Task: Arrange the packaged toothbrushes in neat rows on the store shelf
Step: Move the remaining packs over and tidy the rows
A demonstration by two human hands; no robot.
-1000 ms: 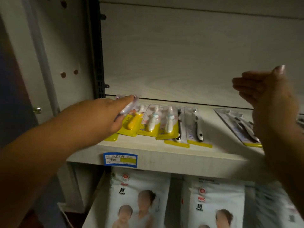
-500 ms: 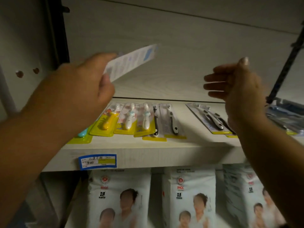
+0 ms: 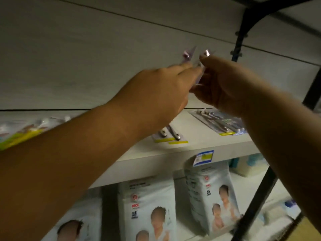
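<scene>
i see my left hand (image 3: pixel 156 91) and right hand (image 3: pixel 224 86) close together, fingers (image 3: pixel 188 71) of both pinching one clear toothbrush pack (image 3: pixel 199 77), blurred, more packs (image 3: pixel 169 137) lying flat on the shelf (image 3: pixel 199 146) below the fingers

A head-worn wide-angle camera faces the shelf (image 3: pixel 203 134) from close by, about level with it. The view is tilted, the shelf's front edge rising rightward.

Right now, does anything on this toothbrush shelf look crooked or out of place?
Yes. The right-hand packs lie slanted to the shelf edge and overlap, not in a row. The middle pair overlap too. The left hand and right hand hold a clear pack up off the shelf.
</scene>
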